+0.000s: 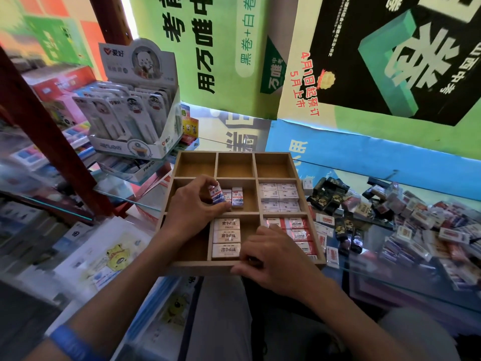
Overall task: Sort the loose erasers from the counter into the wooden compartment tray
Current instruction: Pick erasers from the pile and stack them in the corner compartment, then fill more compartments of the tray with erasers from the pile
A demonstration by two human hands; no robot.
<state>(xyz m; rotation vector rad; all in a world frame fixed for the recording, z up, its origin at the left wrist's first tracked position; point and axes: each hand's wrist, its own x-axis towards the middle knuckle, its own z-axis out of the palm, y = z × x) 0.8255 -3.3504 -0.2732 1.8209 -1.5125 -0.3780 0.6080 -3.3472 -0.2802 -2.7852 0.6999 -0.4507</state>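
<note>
The square wooden nine-compartment tray (235, 268) sits at the glass desk's near edge; loose erasers (406, 225) lie heaped at its three o'clock. The right hand (270, 256), fingers curled, grips the tray's six o'clock rim. The left hand (194, 207) pinches a small white-and-blue wrapped eraser (216, 194) over the centre compartment.

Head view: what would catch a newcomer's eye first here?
The wooden compartment tray sits at centre, its far row bare. The left hand pinches a blue-and-white eraser over the middle compartment. A pile of loose erasers sprawls on the glass counter to the right.
</note>
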